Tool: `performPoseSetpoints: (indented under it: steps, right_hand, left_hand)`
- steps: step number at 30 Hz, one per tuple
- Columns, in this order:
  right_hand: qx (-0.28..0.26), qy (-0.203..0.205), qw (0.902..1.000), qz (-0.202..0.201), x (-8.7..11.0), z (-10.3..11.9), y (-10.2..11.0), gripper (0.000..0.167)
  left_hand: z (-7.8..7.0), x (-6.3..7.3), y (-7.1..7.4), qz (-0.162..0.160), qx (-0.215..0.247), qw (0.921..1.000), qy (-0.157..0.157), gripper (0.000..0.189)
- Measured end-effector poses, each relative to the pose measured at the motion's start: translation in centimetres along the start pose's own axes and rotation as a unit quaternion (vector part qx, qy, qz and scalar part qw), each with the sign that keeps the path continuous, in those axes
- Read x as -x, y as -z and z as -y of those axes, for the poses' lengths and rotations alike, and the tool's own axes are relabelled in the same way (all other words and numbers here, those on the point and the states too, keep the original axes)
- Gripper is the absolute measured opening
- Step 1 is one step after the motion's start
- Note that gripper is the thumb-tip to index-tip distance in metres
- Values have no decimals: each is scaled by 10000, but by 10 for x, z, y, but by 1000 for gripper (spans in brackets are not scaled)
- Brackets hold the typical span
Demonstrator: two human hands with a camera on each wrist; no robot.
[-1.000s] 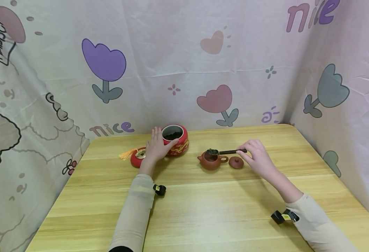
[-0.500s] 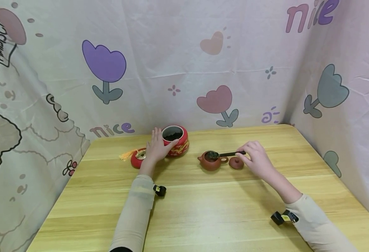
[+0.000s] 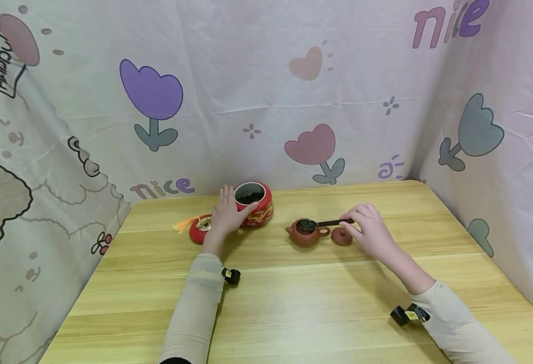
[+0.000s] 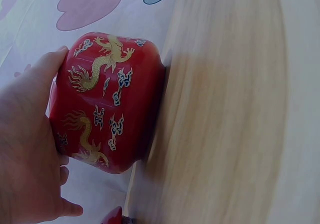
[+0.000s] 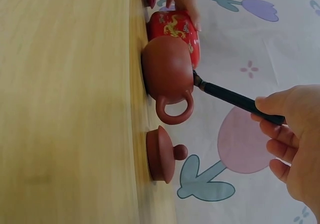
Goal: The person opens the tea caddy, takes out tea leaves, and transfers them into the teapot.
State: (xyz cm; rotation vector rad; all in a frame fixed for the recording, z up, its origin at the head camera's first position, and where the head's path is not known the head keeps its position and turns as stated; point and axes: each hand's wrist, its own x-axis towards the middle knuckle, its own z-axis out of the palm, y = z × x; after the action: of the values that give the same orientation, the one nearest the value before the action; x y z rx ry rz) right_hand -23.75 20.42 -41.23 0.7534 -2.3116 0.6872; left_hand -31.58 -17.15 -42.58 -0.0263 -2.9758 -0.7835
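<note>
My left hand [image 3: 226, 213] rests on the left side of a red tea jar [image 3: 261, 212] with gold dragons, its fingers straight and thumb along the near side. Dark loose tea shows inside the uncovered jar. My right hand [image 3: 370, 227] pinches the black handle of a tea scoop [image 3: 332, 222] between thumb and fingers. The scoop's head is at the mouth of a small brown clay teapot [image 3: 303, 237], with dark tea leaves there. In the right wrist view, the scoop [image 5: 230, 97] slopes down to the teapot's rim, and the teapot [image 5: 167, 66] hides its head.
The brown teapot lid [image 3: 341, 235] lies right of the teapot handle, below my right hand. A red jar lid [image 3: 198, 230] with a yellow tassel lies beside my left wrist. A printed cloth [image 3: 230, 101] hangs behind the wooden table [image 3: 284, 303].
The scoop's head, heaped with tea above the teapot a second ago, has lowered into its mouth, and tea leaves now show there. My left hand has stayed at the jar.
</note>
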Motion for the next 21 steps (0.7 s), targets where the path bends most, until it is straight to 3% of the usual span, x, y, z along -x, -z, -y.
performPoseSetpoints:
  steps: [21]
  right_hand:
    - [-71, 281, 9990, -333, -1, 2, -6, 15]
  left_hand:
    - [-2, 1, 0, 24, 58, 9999, 79, 118]
